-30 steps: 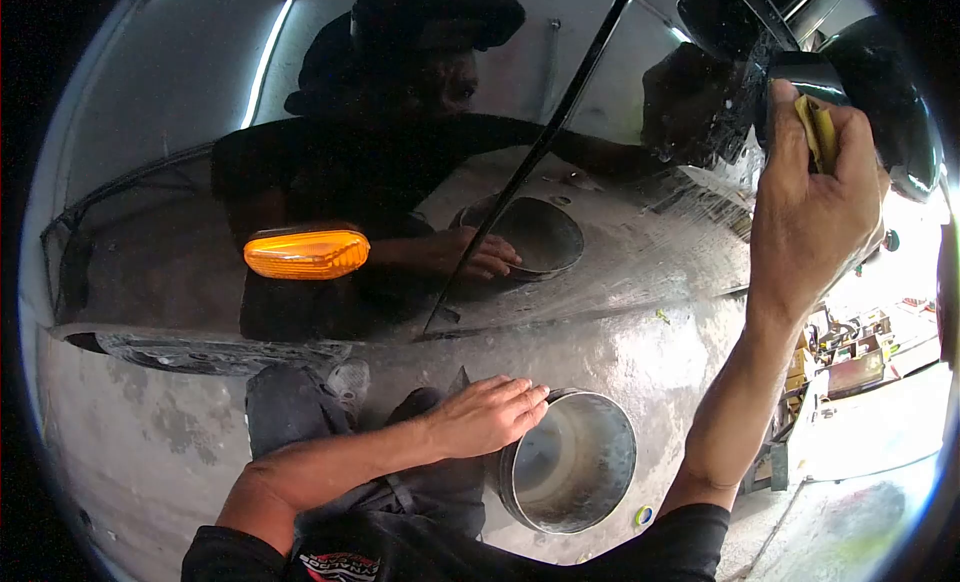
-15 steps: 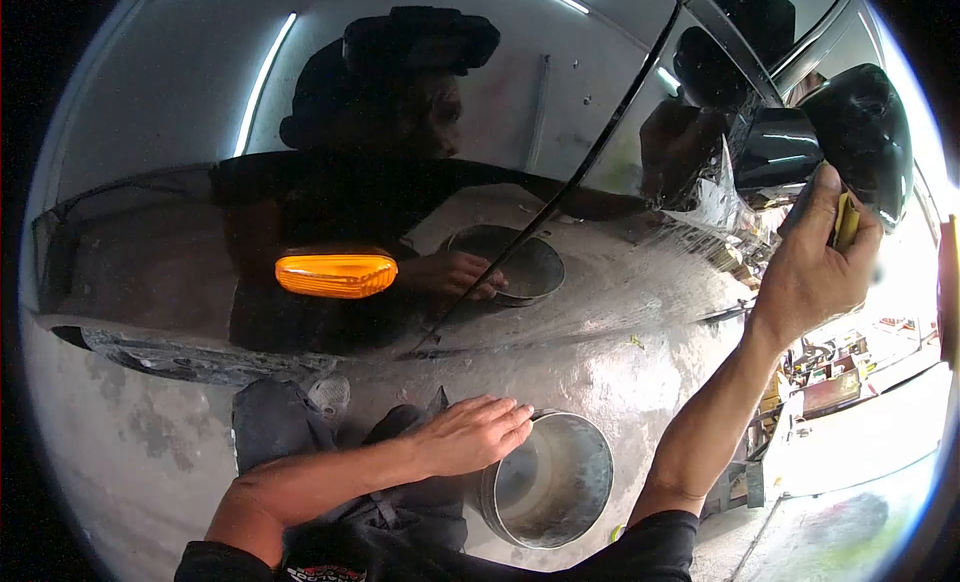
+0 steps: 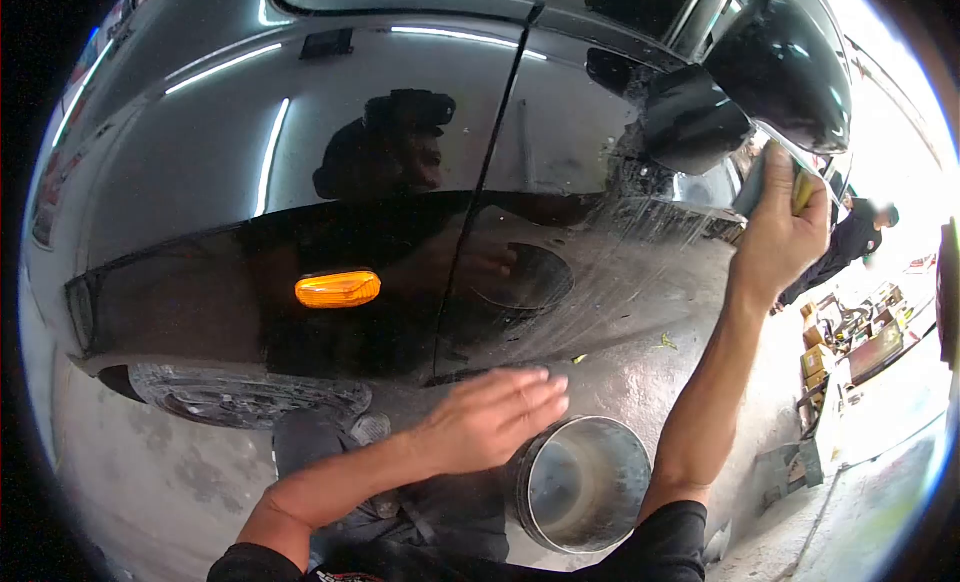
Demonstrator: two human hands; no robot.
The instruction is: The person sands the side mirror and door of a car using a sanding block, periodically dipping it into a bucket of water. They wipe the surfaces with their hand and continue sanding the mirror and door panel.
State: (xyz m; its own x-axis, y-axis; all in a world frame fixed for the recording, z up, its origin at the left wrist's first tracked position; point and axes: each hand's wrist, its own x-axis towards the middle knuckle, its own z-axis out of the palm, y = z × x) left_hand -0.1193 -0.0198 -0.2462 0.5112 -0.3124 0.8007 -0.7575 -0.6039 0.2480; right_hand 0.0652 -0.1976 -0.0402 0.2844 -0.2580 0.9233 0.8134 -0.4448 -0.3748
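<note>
My right hand [image 3: 785,217] is closed on a folded piece of sandpaper [image 3: 752,190], greyish on one side, with yellow showing between thumb and fingers. It is just below the black side mirror [image 3: 785,72] of a dark, glossy car [image 3: 400,162]. Whether the sandpaper touches the mirror is hard to see. My left hand [image 3: 500,414] holds nothing. Its fingers are stretched out, slightly blurred, above the rim of a round metal bucket [image 3: 635,482] with cloudy liquid inside. Pale residue [image 3: 640,197] streaks the door panel beneath the mirror.
An orange side marker lamp [image 3: 338,289] sits on the car's fender. A wheel [image 3: 240,397] is at the lower left, near my leg. Another person [image 3: 850,242] in dark clothes is in the background at right, above boxes and clutter [image 3: 850,347] on the floor.
The view has shifted, showing more of the car's upper part. My right hand, still holding the sandpaper, now appears below the mirror head. My left hand has lifted slightly. A person now shows at right.
</note>
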